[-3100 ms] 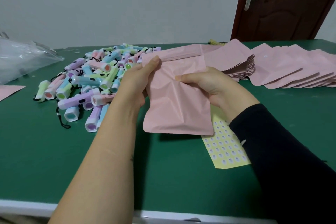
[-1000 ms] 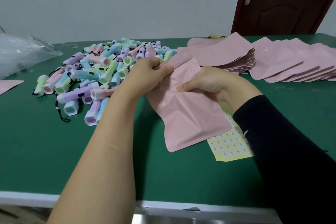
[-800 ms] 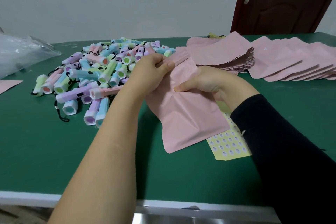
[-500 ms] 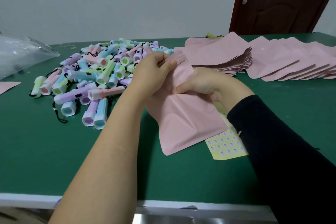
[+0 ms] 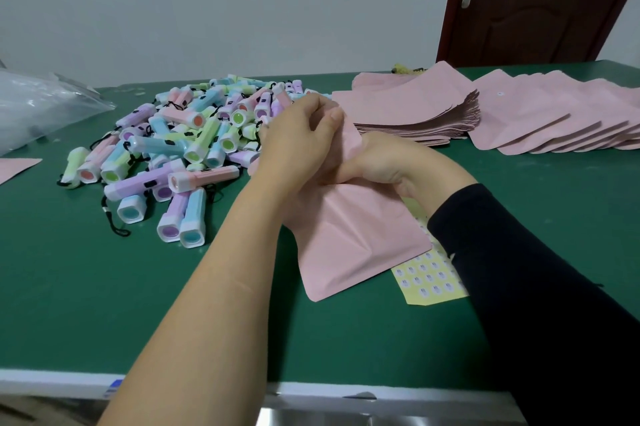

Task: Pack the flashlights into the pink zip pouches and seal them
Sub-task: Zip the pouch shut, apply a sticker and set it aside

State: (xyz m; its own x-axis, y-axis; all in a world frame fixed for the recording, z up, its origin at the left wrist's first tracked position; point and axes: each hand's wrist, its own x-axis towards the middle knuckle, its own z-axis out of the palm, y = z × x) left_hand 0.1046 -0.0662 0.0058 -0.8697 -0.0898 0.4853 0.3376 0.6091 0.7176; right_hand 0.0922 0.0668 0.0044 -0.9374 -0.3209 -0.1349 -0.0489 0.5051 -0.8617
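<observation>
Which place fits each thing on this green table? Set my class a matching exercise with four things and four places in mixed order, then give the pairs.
Things:
1. flashlights
2. sticker sheet
3. clear bag
4. nearest pouch

Places:
A. at the far left edge of the table
B. partly under the nearest pouch
C. heaped to the left of the nearest pouch
D. held by the left hand and the right hand

Pairs: 1-C, 2-B, 3-A, 4-D
</observation>
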